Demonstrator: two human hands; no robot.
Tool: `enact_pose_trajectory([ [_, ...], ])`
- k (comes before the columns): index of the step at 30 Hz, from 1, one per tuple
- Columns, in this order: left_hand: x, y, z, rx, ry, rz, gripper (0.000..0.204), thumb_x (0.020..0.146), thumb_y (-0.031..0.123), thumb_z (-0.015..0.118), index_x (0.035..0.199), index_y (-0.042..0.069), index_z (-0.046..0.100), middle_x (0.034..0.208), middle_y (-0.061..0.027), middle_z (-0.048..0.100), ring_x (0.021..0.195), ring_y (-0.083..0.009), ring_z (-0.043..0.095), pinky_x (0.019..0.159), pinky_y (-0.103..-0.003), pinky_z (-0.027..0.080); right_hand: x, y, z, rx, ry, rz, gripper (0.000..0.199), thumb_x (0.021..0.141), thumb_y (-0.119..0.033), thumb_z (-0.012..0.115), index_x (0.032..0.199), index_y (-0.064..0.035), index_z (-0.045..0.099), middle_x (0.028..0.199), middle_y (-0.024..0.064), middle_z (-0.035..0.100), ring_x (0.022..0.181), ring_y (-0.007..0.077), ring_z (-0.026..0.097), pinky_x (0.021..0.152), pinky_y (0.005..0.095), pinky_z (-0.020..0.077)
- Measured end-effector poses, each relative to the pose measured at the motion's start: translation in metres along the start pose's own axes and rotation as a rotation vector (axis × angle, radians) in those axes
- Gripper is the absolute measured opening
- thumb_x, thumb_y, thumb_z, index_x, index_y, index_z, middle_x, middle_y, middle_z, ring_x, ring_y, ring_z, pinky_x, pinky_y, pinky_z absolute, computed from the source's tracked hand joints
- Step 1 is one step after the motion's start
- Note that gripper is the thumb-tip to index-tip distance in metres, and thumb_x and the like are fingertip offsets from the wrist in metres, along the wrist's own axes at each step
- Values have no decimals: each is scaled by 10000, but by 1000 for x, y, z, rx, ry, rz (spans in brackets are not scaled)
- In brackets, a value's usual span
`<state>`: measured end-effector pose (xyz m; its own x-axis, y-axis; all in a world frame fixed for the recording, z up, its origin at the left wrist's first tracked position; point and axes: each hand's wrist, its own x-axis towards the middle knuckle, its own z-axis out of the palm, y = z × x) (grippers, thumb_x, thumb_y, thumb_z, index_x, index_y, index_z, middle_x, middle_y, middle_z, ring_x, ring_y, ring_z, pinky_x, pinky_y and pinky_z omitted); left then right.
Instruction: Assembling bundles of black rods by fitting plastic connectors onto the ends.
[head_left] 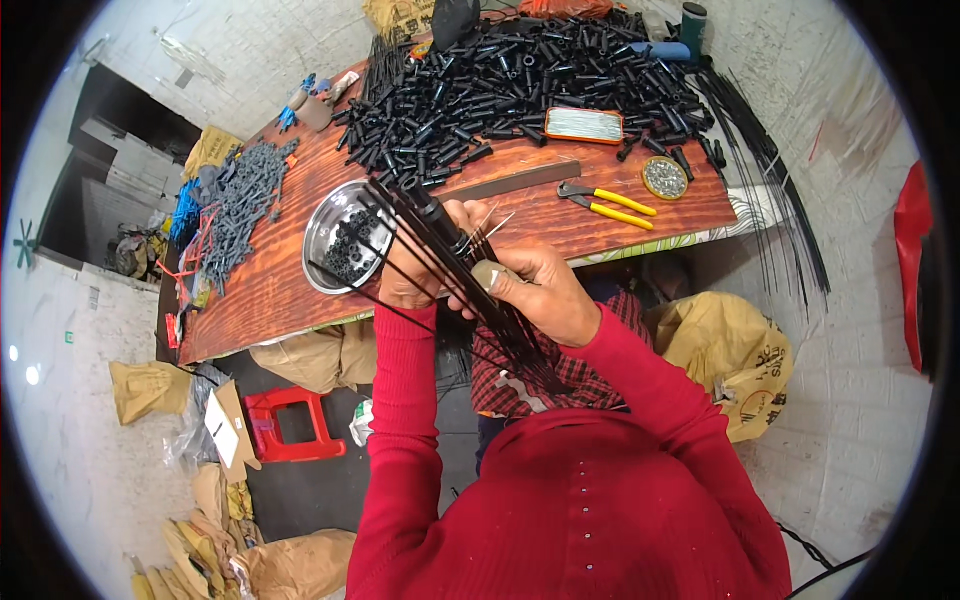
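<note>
Just beyond the near table edge, my left hand [412, 275] is closed around a bundle of long thin black rods [515, 345]. The rods slant from the metal bowl's side down toward my lap. A short black tube [432, 212] stands out at the top of the bundle, beside my left fingers. From the right, my right hand [555, 298] closes on the same bundle, its thumb wearing a greyish cover [488, 275]. A few thin pale pins [492, 226] stick up between the two hands. What lies under the fingers is hidden.
A metal bowl [311, 262] of small black rings stands left of my hands. Beyond lie a heap of black tubes [480, 85], a flat metal bar [520, 180], yellow-handled pliers [610, 203], a pin tray [585, 124] and a round tin [665, 178]. Grey pieces [240, 205] cover the left end.
</note>
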<state>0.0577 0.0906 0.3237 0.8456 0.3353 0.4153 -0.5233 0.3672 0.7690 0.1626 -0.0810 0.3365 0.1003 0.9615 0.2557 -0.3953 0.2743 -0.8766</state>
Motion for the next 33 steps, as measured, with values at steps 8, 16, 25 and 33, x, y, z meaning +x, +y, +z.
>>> enact_pose_trajectory([
  [8,3,15,34,220,427,-164,391,921,57,668,1292,-11,565,1076,-83,681,947,-165,664,787,-296,560,1,-3,9,-382,393,-175,193,981,-122,636,1035,50,706,772,-8,655,744,43,546,653,235,468],
  [16,-10,47,75,913,489,-63,392,939,39,653,1312,-40,564,1134,-93,678,957,-148,662,841,-283,542,7,-2,12,-444,506,-198,152,946,-84,662,1005,46,713,692,3,599,683,37,467,578,257,419],
  [25,-39,68,92,622,402,-96,696,1050,515,424,1395,-88,473,1250,-189,636,1068,-244,659,979,-375,495,8,8,11,-537,519,-200,180,942,-70,656,1060,56,706,787,92,714,736,56,577,637,270,486],
  [33,-22,64,116,986,523,-197,410,933,61,662,1314,-65,581,1096,-87,704,987,-130,652,860,-264,524,7,9,14,-577,510,-237,182,945,-79,643,1065,41,708,785,123,714,725,69,595,638,287,493],
])
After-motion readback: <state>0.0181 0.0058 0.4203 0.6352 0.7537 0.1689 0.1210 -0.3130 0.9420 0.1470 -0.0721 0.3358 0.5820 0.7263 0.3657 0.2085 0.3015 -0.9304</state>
